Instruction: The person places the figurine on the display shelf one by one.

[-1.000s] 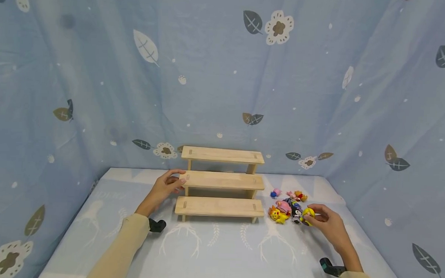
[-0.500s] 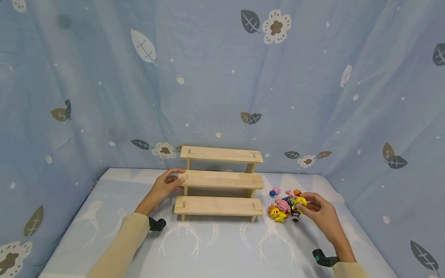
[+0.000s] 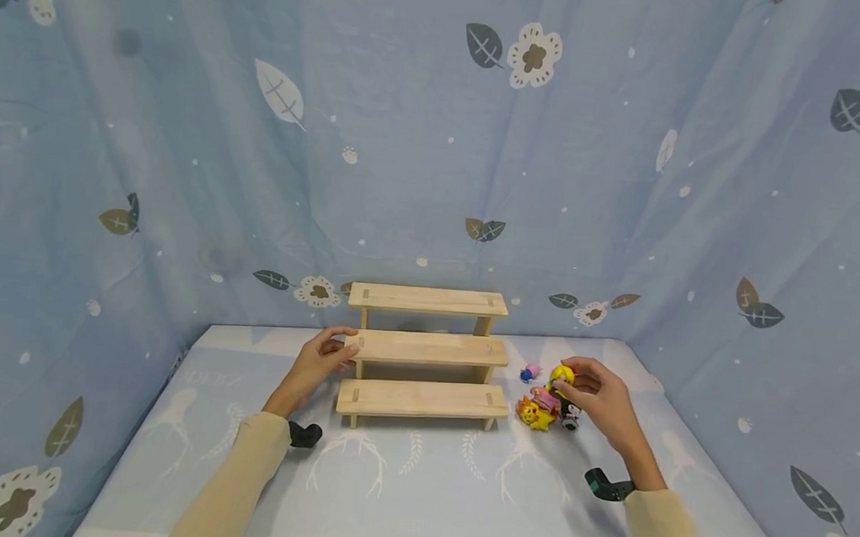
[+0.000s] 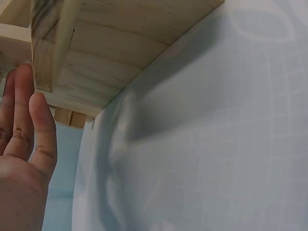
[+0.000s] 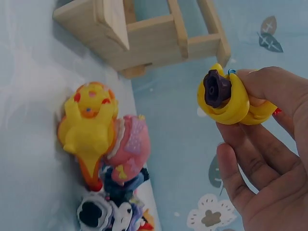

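Note:
A three-step wooden display stand (image 3: 427, 347) stands mid-table. My left hand (image 3: 319, 358) grips the left end of its middle board between thumb and index finger; in the left wrist view other fingers (image 4: 45, 130) reach out beside the wood. With thumb and fingers my right hand (image 3: 603, 395) pinches a yellow-haired figurine (image 5: 231, 101), raised above the toy pile. Its dark underside faces the right wrist camera. Below lie a yellow figurine with an orange outline (image 5: 86, 130), a pink-dressed figurine (image 5: 132, 149) and a black-and-white figurine (image 3: 570, 416). Other toys are partly hidden.
A small blue-and-pink figurine (image 3: 529, 373) lies between the stand and the pile. Blue patterned curtain (image 3: 434, 142) closes off the back and sides. Pale patterned cloth (image 3: 422, 489) covers the table. A dark wrist device (image 3: 607, 486) is on the right wrist.
My right hand has lifted the yellow-haired figurine from the pile's right side and carried it left and farther back over the other toys. The left hand keeps its place on the stand.

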